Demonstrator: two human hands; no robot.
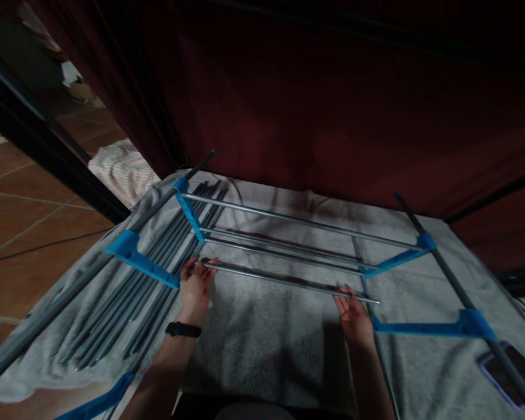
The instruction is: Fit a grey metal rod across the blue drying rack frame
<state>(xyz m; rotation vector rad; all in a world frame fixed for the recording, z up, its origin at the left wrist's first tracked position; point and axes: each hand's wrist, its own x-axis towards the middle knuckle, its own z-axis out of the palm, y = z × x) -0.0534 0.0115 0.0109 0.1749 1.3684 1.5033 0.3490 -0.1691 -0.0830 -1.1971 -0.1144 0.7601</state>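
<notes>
A thin grey metal tube lies level across both my hands. Its left end is pinched in the fingers of my left hand, close to the tip of a blue plastic bracket. My right hand grips the same tube a little short of its right end, which sticks out past the fingers. Beyond it, several similar tubes span a rack frame between a far left blue bracket and a far right blue bracket. Nearer on the right, another blue bracket sits on a long grey pole.
Loose grey tubes lie bundled on the grey cloth at left. A phone rests at the lower right. A dark red curtain hangs behind. Tiled floor and a striped cloth are at left.
</notes>
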